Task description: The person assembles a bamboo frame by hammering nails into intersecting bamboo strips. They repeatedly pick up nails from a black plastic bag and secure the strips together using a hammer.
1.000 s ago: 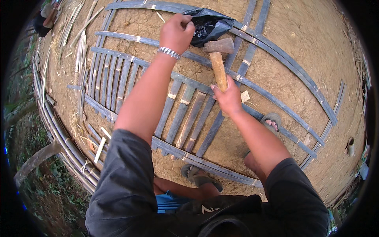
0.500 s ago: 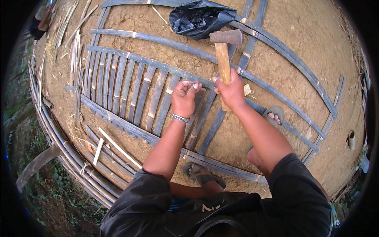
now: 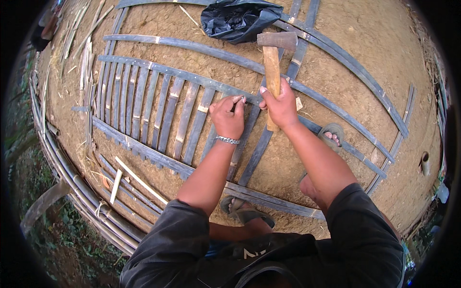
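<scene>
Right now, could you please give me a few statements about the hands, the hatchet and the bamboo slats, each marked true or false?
1. The right hand grips the wooden handle of the hatchet. True.
2. The hatchet head lies flat on the dirt beside the foot. False: it is raised, up near the black bag.
3. The left hand pinches something small at its fingertips, over the slats. True.
4. The left hand is inside the black bag. False: it is at the slats, beside the right hand.
5. The left wrist wears a metal bracelet. True.
6. The slats are stacked in a pile. False: they lie side by side across long bamboo strips.
</scene>
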A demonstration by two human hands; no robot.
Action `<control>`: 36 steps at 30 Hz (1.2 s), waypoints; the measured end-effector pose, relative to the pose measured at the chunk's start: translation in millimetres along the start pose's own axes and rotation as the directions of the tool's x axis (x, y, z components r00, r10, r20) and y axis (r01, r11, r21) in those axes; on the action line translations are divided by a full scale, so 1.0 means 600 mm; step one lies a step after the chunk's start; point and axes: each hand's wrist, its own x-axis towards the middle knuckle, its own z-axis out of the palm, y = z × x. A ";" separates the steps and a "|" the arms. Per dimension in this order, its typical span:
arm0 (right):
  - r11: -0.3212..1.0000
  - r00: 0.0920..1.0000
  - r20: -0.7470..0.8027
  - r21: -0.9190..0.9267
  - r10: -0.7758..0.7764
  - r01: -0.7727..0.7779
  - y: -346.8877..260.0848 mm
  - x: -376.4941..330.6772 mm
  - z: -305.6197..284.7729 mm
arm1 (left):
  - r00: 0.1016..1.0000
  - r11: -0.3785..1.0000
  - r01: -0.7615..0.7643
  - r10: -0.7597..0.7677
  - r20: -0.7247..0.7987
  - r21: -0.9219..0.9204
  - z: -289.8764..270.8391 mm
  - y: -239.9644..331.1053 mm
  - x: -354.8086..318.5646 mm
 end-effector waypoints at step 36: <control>0.631 0.983 0.059 -0.760 -0.174 0.158 0.034 -0.205 -0.024 | 0.990 0.990 -0.077 0.090 -0.110 0.116 0.036 -0.014 -0.009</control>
